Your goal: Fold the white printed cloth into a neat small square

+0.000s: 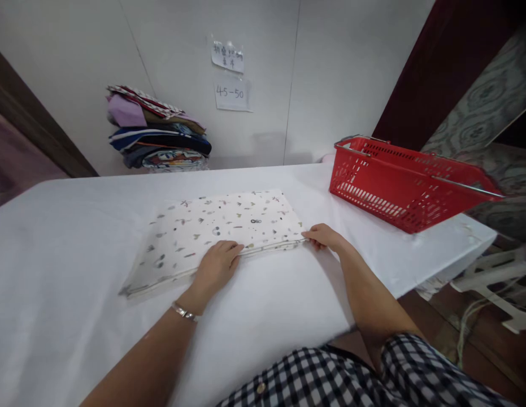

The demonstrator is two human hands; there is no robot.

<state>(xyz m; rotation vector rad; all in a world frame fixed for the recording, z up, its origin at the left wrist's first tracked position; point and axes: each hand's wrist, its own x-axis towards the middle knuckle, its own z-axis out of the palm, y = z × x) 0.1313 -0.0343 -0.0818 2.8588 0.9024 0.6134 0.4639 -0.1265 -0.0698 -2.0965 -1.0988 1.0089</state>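
A folded white cloth [229, 217] with small printed figures lies flat in front of me, its layers showing along the near edge. My left hand [218, 263], with a silver bracelet at the wrist, is closed over the middle of that edge, fingers on top of the fabric. At the near right corner, my right hand [324, 236] pinches the layers between thumb and fingers. The cloth's left end reaches toward me and ends in a slightly dark corner.
A white-covered table [76, 237] carries everything. Against the wall stands a stack of folded fabrics [159, 133]. A red basket [398, 183] with metal handles sits at the right. Two paper signs [232, 93] hang on the wall, and a white plastic stool [495, 282] stands beyond the table's right edge.
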